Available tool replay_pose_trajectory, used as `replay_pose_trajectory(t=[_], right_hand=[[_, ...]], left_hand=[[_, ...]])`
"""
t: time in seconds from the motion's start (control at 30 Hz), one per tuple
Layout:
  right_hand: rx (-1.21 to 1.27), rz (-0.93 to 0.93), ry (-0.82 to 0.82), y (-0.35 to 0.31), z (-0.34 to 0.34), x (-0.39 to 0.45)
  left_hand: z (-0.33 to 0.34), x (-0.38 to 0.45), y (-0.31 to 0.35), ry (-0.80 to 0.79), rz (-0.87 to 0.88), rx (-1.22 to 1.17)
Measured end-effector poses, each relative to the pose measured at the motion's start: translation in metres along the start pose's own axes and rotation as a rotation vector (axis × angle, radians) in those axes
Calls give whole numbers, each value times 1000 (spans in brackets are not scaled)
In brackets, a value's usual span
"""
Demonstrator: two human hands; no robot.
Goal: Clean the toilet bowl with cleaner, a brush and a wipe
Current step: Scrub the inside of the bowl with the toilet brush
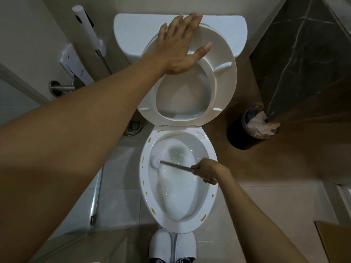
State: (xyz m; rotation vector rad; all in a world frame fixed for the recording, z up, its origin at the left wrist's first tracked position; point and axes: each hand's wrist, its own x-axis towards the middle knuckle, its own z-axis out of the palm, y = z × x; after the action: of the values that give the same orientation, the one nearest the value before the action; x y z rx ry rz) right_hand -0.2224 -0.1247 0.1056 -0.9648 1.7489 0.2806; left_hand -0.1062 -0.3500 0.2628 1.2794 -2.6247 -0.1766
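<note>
A white toilet bowl (pixel 209 188) lies below me, its rim dotted with yellow-brown marks. Foamy water fills the bowl. My right hand (pixel 207 172) is closed on the grey handle of a toilet brush (pixel 174 165), whose white head presses against the bowl's left inner wall. The raised seat and lid (pixel 226 80) lean back toward the cistern (pixel 136 29). My left hand (pixel 180 44) rests flat on the upper edge of the raised seat, fingers spread. No cleaner bottle or wipe is in view.
A dark round bin (pixel 245 133) with crumpled paper stands right of the toilet, beside a dark marble corner (pixel 296 54). A bidet sprayer (pixel 87 29) hangs on the left wall. A floor drain (pixel 133 127) sits left of the bowl. White slippers (pixel 171 245) are in front.
</note>
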Motion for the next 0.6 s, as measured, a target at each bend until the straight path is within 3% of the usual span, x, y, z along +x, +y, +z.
replay_pose_trajectory(t=[0.13,0.4,0.6], right_hand=[[146,43,136,4,14,11],[426,99,257,46,23,1],[380,-2,240,31,27,0]], left_hand=[[0,0,1,1,-2,0],[0,0,0,2,3,7],[1,0,0,17,2,21]])
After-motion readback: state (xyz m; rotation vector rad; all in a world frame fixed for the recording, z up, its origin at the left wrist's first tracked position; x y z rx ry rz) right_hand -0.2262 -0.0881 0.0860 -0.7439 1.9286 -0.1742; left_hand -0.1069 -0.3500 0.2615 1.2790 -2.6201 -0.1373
